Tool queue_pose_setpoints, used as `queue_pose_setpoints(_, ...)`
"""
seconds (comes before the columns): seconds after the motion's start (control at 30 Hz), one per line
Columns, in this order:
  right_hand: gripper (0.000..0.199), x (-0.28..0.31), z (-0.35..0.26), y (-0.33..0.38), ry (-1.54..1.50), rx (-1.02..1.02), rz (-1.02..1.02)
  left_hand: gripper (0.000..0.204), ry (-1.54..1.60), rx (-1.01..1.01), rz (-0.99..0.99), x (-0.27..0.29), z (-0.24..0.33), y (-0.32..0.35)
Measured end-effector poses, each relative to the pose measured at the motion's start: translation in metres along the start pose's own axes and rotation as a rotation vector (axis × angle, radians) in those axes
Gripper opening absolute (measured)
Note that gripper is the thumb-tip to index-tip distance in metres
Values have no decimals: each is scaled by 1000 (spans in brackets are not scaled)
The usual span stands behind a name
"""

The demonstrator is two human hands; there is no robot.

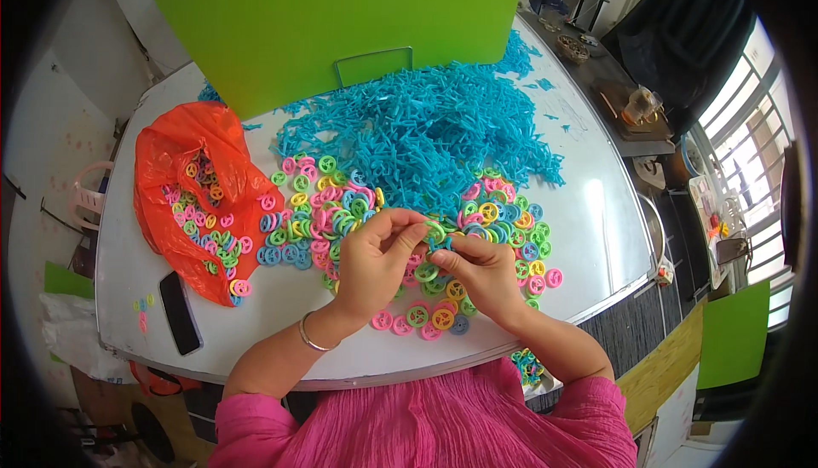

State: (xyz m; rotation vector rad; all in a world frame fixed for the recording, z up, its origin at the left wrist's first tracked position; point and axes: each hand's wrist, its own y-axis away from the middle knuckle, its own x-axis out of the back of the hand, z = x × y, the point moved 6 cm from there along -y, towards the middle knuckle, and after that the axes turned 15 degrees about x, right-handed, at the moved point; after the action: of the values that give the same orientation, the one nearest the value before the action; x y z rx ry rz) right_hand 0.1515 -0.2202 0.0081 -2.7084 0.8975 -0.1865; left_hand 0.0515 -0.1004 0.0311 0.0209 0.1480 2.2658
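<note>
Close together over the middle of the white table, both my hands are pinching small plastic parts. My left hand, with a bangle on its wrist, grips a light green spoked plastic wheel between thumb and fingers. Pressed up against that wheel is a small blue plastic stick piece, pinched by my right hand. Fingers partly cover where the two parts meet. Beneath and around my hands lie many loose plastic wheels in pink, green, yellow and blue. Beyond them rises a big heap of blue stick pieces.
A red plastic bag spills more wheels at the left. Near the front left edge lies a black phone. A large green board stands behind the blue heap. Below the table's front edge, more coloured parts show.
</note>
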Motion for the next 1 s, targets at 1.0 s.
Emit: queue_pose_setpoints(1.0,21,6,3,-1,-40,-47,-74,19,-796,-485,161,-5,24,8)
